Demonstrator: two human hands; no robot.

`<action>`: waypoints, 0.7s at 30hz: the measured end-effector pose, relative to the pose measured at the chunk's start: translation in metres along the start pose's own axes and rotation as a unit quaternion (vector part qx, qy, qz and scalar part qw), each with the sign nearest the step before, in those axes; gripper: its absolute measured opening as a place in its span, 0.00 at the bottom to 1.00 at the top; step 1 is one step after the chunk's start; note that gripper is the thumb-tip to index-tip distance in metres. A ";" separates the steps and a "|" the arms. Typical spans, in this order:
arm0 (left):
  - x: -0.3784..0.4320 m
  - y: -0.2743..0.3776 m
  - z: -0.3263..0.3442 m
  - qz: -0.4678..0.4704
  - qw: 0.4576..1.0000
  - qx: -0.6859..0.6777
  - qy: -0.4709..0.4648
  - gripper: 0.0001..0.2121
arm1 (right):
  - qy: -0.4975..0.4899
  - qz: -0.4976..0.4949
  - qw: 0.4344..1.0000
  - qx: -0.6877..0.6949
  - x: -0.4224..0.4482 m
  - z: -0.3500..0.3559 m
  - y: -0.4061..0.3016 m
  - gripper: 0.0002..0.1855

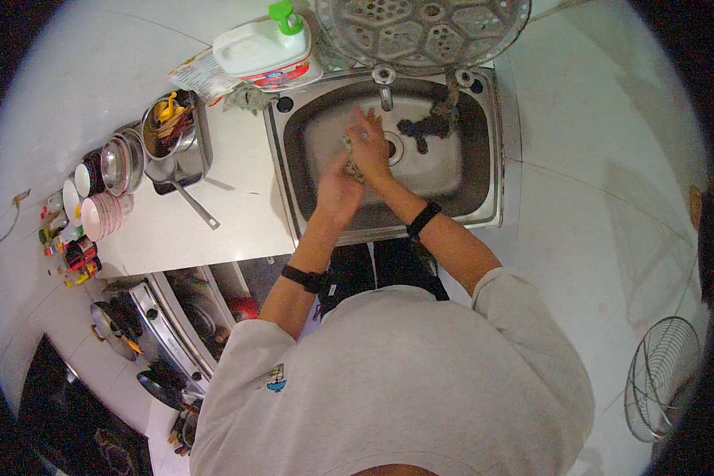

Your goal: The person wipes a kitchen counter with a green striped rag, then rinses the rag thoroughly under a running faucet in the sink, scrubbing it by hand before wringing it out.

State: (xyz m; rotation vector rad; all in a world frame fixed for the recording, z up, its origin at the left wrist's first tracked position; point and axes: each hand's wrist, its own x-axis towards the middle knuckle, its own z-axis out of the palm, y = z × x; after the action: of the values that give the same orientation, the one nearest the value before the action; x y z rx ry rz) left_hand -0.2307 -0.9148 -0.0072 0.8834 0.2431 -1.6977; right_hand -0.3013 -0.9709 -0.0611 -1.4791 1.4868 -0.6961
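My left hand [340,187] and my right hand [370,152] are together over the left half of a stainless steel sink [470,205]. Pressed between them is a small mottled green thing [354,169], perhaps a cloth or sponge; much of it is hidden by the palms. My right hand lies on top with its fingers stretched towards the back of the basin. Just beyond my hands stands the metal tap [385,89], and the drain [397,149] shows beside my right hand. Whether water runs cannot be told.
A dark clump [425,128] lies in the basin's right half. Behind the sink stand a white pump jug [268,53], a grey rag [250,98] and a round perforated tray [428,30]. Leftward are a steel pan [196,205], pink bowls [101,217] and an open drawer [196,309].
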 end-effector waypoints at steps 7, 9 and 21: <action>0.023 0.014 -0.067 0.136 0.960 0.244 -0.026 0.21 | -0.032 -0.140 0.988 0.065 -0.056 0.015 -0.063 0.27; 0.024 0.001 -0.078 0.119 0.847 0.517 -0.014 0.21 | 0.042 -0.024 0.998 0.051 -0.016 0.009 -0.047 0.28; 0.000 0.000 -0.020 -0.026 0.999 -0.026 0.001 0.20 | 0.051 -0.091 0.994 -0.014 0.014 0.004 -0.012 0.26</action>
State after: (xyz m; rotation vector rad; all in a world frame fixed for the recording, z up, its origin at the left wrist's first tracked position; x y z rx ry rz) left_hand -0.2225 -0.9026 -0.0211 0.8467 0.3134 -1.7298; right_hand -0.2910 -0.9850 -0.0555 -1.6353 1.4550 -0.8759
